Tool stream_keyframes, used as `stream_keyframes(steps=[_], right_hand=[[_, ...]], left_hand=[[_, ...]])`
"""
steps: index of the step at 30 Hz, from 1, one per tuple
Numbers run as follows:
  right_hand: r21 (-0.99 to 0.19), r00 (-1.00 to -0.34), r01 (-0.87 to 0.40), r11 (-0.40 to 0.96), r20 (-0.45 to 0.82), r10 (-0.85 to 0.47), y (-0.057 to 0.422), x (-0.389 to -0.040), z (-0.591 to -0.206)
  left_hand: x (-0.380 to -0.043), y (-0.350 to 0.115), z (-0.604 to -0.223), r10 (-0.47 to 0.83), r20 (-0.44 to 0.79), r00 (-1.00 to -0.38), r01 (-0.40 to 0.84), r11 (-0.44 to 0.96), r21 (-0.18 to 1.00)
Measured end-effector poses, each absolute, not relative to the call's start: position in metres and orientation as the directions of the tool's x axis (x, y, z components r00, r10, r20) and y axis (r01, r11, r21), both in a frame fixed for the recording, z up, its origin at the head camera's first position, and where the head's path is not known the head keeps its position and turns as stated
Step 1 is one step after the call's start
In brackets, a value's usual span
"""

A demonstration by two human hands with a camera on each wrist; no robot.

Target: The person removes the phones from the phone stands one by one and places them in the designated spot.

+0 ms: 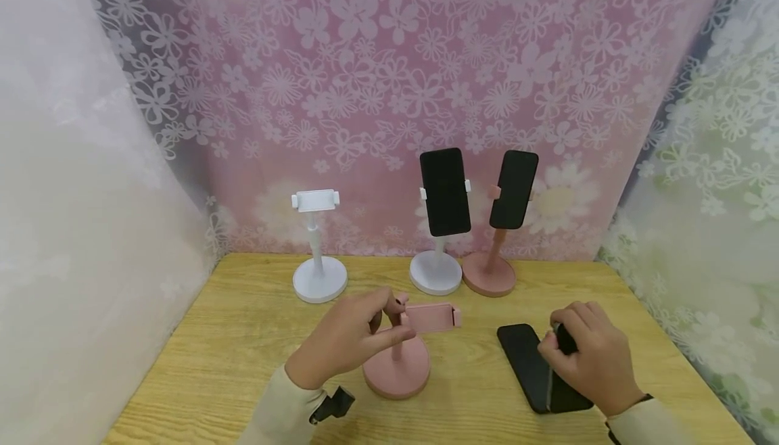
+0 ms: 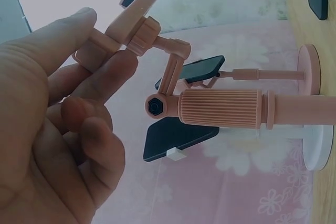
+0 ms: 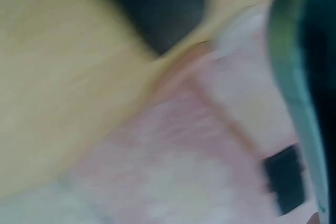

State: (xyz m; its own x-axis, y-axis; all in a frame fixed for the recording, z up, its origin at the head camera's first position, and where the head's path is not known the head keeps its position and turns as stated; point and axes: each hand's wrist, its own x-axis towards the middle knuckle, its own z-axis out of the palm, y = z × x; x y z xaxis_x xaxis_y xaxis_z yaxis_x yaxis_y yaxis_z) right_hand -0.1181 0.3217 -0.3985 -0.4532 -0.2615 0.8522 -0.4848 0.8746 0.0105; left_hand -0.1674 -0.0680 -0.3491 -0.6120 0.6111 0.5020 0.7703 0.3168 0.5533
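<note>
Front stand [image 1: 397,372] is pink; left stand [image 1: 320,281] and middle stand [image 1: 435,276] white; right stand [image 1: 489,276] deeper, brownish pink. Lying phone [image 1: 523,356], held phone [image 3: 323,56], mounted phones [image 1: 447,191] all black. Tabletop [image 1: 213,350] yellowish wood grain. Back cloth [image 1: 365,93] pink-mauve, white flower print; right cloth [image 1: 718,181] pale green-white, floral. Sleeves [image 1: 278,408] cream.

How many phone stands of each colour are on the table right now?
White: 2, left white stand and right white stand
Pink: 2, front pink stand, its clamp pinched by the left hand, and rear pink stand
Total: 4
</note>
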Motion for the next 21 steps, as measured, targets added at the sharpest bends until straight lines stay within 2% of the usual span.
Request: stream_keyframes(steps=[4,9,14,21], right_hand=[[0.022,-0.566,-0.382,0.924,0.784,-0.253,0.373,-0.125,-0.418],[0.031,-0.624,-0.307,0.951,0.748,-0.225,0.411,-0.134,-0.442],[0.004,-0.679,-0.241,0.971,0.714,-0.171,0.426,-0.139,-0.457],[-0.085,-0.835,-0.17,0.982,0.541,-0.098,0.428,-0.152,-0.467]], left_hand=[[-0.168,-0.068,-0.349,0.612,0.498,-0.615,0.768,0.321,0.554],[-0.168,-0.07,-0.348,0.61,0.5,-0.614,0.771,0.329,0.545],[-0.167,-0.07,-0.347,0.611,0.495,-0.618,0.768,0.336,0.545],[-0.167,-0.069,-0.347,0.613,0.485,-0.624,0.761,0.334,0.556]])
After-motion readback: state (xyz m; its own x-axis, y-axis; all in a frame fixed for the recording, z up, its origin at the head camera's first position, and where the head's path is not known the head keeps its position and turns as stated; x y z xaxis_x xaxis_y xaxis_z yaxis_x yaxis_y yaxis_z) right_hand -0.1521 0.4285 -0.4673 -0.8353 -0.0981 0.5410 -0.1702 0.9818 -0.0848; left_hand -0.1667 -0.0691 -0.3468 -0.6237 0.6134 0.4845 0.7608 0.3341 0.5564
